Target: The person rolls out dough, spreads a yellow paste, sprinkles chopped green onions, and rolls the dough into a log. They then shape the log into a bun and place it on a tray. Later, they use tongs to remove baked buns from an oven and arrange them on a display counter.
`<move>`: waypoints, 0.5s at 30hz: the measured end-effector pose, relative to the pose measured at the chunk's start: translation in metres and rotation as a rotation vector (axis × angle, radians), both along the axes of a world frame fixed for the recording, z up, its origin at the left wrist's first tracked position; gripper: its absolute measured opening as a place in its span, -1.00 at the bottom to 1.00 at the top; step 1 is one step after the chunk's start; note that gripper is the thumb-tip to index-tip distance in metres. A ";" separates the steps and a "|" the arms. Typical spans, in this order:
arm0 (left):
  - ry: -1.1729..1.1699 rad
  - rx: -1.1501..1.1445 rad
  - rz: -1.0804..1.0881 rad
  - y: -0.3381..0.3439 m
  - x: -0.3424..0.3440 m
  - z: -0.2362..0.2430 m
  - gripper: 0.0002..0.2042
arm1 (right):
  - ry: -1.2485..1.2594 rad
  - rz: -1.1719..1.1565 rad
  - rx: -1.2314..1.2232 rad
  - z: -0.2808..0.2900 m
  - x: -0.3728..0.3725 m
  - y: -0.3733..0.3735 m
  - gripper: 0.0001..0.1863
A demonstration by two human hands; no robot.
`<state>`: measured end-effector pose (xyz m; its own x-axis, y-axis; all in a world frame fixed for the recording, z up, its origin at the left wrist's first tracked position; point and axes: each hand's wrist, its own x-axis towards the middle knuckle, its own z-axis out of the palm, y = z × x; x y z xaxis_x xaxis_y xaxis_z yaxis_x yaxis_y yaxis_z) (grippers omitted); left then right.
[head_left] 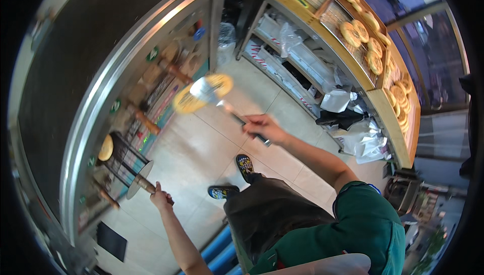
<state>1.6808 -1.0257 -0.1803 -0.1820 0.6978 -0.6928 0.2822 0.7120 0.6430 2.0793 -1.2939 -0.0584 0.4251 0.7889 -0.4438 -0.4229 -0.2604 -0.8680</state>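
My right hand point(259, 128) grips the dark handle of a metal utensil point(237, 116), whose broad shiny head is blurred against golden round flatbread point(184, 102), held over the floor near the oven front. Whether that is one bread or two, I cannot tell. My left hand point(162, 199), lower left, is closed on a wooden handle point(145, 184) with a round metal disc point(135, 190) behind it, on a dark metal rack point(126, 159) sticking out of the steel oven point(108, 68). A round bread point(106, 147) lies at that rack's far end. More wooden handles point(141, 121) line the oven front.
A wooden counter point(378, 98) on the right carries trays of several breads point(355, 33). Beneath it are shelves point(287, 60) with plastic bags point(365, 141). My feet point(244, 166) are on the tiled floor point(201, 139); blue cylinders point(214, 244) lie low behind my left arm.
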 end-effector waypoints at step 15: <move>0.269 -0.006 -0.061 0.222 0.025 -0.033 -0.49 | -0.135 -1.069 0.128 0.076 0.231 -0.188 -0.73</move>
<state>1.7053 -0.8035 -0.2128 -0.3176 0.7091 -0.6296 0.4851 0.6920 0.5346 2.3099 -1.4821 0.0180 0.9590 0.0181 -0.2829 -0.2764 0.2817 -0.9188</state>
